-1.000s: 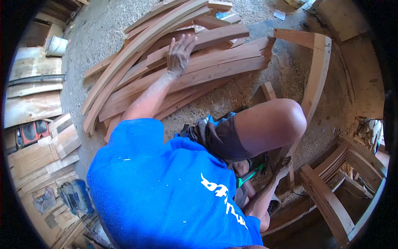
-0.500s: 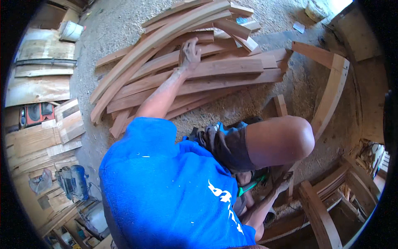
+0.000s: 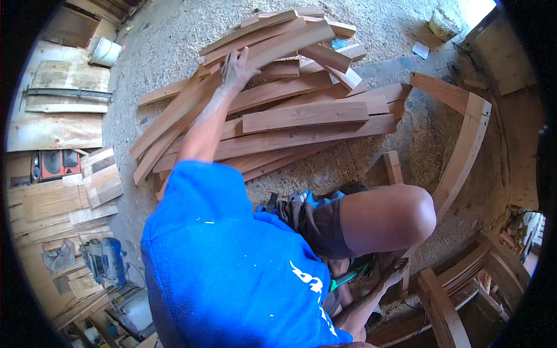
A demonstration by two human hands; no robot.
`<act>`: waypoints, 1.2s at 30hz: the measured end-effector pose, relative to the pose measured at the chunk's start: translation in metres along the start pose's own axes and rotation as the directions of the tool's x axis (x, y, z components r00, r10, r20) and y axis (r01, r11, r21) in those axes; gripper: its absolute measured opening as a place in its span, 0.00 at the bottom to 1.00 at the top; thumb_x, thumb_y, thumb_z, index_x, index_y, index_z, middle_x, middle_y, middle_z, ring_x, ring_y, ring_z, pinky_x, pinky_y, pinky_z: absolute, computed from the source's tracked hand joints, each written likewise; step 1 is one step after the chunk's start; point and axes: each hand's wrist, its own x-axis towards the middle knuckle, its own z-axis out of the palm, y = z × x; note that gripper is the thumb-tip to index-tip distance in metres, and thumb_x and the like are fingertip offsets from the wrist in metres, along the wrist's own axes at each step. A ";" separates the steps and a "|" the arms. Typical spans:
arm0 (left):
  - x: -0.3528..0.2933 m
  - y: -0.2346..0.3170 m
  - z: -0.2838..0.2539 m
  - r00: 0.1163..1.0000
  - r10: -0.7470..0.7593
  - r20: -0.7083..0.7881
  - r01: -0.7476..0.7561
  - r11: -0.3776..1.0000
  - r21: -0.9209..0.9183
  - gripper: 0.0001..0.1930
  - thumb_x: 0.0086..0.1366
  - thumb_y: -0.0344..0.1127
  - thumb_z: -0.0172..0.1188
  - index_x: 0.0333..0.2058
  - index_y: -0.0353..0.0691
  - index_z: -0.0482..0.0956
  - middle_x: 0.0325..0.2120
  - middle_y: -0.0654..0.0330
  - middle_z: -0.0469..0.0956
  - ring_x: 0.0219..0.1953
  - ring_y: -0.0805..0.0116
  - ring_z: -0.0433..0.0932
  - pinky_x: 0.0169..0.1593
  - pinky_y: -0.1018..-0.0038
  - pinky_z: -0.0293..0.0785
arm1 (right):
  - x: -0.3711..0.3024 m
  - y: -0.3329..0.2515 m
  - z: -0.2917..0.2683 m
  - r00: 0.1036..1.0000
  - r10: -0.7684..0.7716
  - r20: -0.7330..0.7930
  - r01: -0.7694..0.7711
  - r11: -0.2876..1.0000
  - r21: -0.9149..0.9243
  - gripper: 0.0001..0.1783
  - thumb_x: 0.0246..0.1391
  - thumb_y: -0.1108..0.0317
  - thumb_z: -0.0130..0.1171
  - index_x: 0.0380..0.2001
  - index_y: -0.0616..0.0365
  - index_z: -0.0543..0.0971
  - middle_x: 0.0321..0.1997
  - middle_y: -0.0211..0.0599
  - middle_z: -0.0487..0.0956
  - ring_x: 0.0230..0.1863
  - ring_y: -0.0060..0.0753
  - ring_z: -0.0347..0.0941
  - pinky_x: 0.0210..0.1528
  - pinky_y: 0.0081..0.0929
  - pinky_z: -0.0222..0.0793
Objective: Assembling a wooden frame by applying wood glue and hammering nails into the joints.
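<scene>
My left hand (image 3: 237,72) reaches over the heap and grips a long curved wooden board (image 3: 284,47) lying across it. Its fingers bend over the board's far edge. Beneath lie several more boards, including a short flat board (image 3: 304,116) to the right of the hand. At the lower right my right hand (image 3: 395,272) is closed at the lower end of a jointed curved wooden frame (image 3: 462,156); its fingertips are small and dark there. My bent knee hides part of that frame. A green-handled tool (image 3: 351,275) lies close by my foot, left of the right hand.
Sawdust and shavings cover the floor (image 3: 165,49). On the left are plywood pieces (image 3: 55,124), a white bucket (image 3: 105,52) and a blue power tool (image 3: 104,261). Another bucket (image 3: 445,23) stands far right. A wooden frame (image 3: 444,310) with upright pieces is at the lower right.
My left hand has moved left and slightly away onto the curved board. That board's right end has swung nearer, uncovering boards behind it. My right hand keeps its place by the frame.
</scene>
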 end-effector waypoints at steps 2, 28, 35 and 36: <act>-0.036 0.003 -0.001 0.995 0.102 -0.010 -0.102 0.995 -0.022 0.48 0.47 0.60 0.74 0.64 0.43 0.68 0.50 0.50 0.71 0.54 0.51 0.71 0.53 0.51 0.68 | -0.002 -0.006 -0.001 1.000 0.008 0.025 -0.008 1.000 -0.008 0.28 0.66 0.65 0.50 0.67 0.61 0.66 0.68 0.50 0.69 0.65 0.48 0.68 0.67 0.41 0.63; 0.058 -0.023 -0.046 0.922 0.234 0.308 -0.081 0.896 -0.437 0.17 0.67 0.39 0.59 0.52 0.40 0.80 0.40 0.54 0.84 0.41 0.66 0.82 0.47 0.71 0.76 | -0.001 0.003 0.001 0.998 0.060 -0.036 -0.035 0.880 0.474 0.32 0.60 0.61 0.59 0.63 0.70 0.68 0.65 0.58 0.71 0.66 0.52 0.67 0.67 0.39 0.61; 0.034 0.028 -0.093 0.829 0.334 0.449 0.133 0.661 -0.738 0.23 0.70 0.47 0.61 0.54 0.34 0.79 0.43 0.63 0.82 0.44 0.77 0.75 0.52 0.77 0.71 | 0.001 0.003 -0.001 0.994 -0.096 -0.058 0.105 0.976 0.190 0.30 0.59 0.63 0.58 0.62 0.65 0.69 0.63 0.55 0.72 0.64 0.52 0.69 0.63 0.39 0.65; 0.030 0.039 -0.097 0.847 0.322 0.423 0.122 0.657 -0.744 0.23 0.70 0.46 0.61 0.54 0.33 0.78 0.43 0.64 0.82 0.44 0.78 0.75 0.51 0.78 0.71 | 0.001 0.001 -0.002 0.991 -0.119 -0.061 0.124 0.989 0.076 0.28 0.63 0.61 0.51 0.64 0.63 0.69 0.62 0.52 0.74 0.61 0.48 0.71 0.62 0.37 0.66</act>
